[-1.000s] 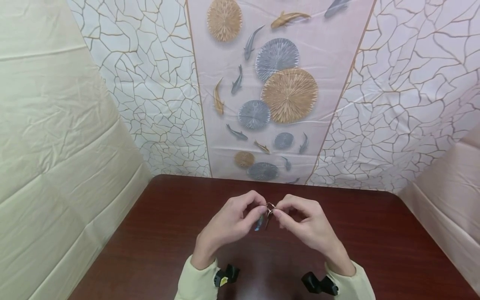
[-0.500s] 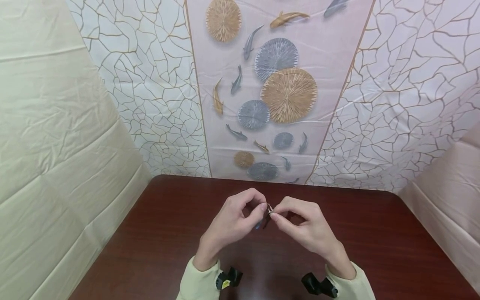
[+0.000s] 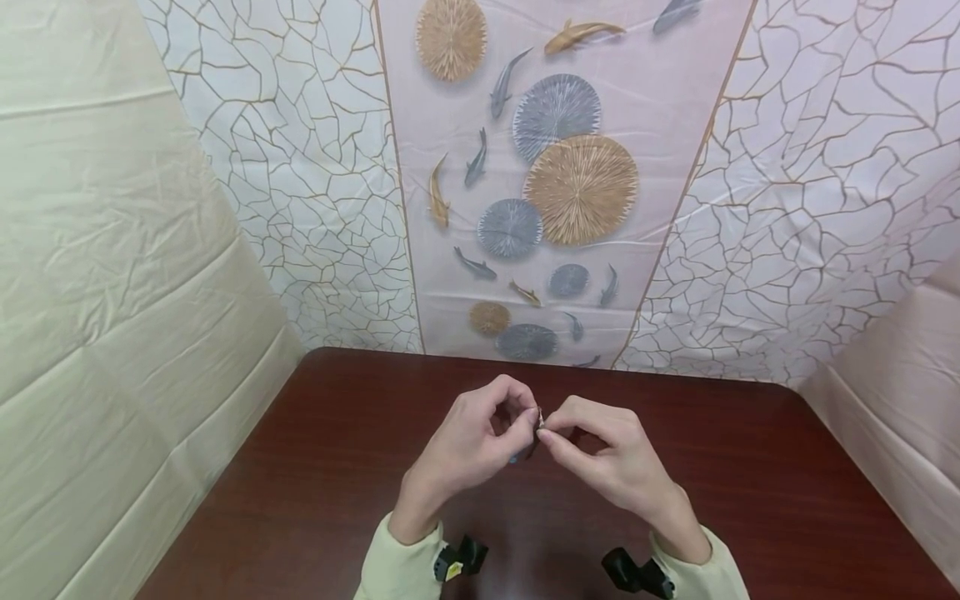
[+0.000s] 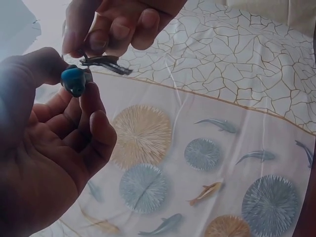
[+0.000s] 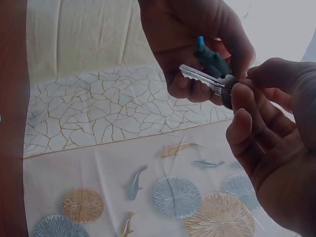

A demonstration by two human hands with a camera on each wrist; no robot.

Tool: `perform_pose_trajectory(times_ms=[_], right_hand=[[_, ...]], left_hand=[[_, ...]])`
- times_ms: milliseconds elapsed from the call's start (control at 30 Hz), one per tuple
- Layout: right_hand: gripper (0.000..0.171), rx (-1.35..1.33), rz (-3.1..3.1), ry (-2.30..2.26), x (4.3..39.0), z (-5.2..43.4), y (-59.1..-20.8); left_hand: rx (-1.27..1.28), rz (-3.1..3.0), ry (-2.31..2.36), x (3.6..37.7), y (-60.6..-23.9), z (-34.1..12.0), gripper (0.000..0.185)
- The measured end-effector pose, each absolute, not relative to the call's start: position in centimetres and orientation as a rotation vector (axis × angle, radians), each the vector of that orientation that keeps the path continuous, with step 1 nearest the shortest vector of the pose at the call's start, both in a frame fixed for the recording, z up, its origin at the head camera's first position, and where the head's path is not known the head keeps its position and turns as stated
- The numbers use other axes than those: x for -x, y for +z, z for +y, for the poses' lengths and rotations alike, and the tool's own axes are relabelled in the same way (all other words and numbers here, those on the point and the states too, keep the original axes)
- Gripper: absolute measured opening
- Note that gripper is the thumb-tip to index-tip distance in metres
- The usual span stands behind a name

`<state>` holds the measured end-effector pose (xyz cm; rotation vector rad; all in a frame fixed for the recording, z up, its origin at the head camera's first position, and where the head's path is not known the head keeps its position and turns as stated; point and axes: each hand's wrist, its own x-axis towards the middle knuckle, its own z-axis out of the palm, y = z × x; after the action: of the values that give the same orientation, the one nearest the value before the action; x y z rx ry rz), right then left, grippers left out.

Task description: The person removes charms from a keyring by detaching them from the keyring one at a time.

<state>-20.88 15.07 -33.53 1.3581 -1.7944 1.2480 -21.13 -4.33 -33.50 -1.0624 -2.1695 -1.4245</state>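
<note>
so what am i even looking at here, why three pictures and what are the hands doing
There is no machine: a person wears three cameras, one on the head and one on each wrist, so you see one moment from three angles. The head view looks down at a dark red-brown wooden table with patterned cloth hung behind it. Above the table, the left hand pinches a small teal-blue charm. The right hand pinches the head of a silver metal key. The two pieces meet between the fingertips; whether they are linked cannot be seen.

A dark red-brown table (image 3: 315, 467) stands before a patterned cloth (image 3: 555, 192) — fish and round discs — flanked by cream sheets (image 3: 112, 275).
</note>
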Motion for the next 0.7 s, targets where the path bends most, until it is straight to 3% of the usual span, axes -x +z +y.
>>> perform_pose_trajectory(times_ms=[333, 700], right_hand=[[0.027, -1.381, -1.790, 1.277, 20.77, 15.03, -33.31], [0.034, -1.182, -1.832, 1.318, 21.15, 15.48, -33.94]], left_hand=[[1.148, -2.088, -1.439, 20.91, -33.35, -4.23, 0.012], [1.200, -2.074, -1.403, 20.41, -32.94, -4.35, 0.011]])
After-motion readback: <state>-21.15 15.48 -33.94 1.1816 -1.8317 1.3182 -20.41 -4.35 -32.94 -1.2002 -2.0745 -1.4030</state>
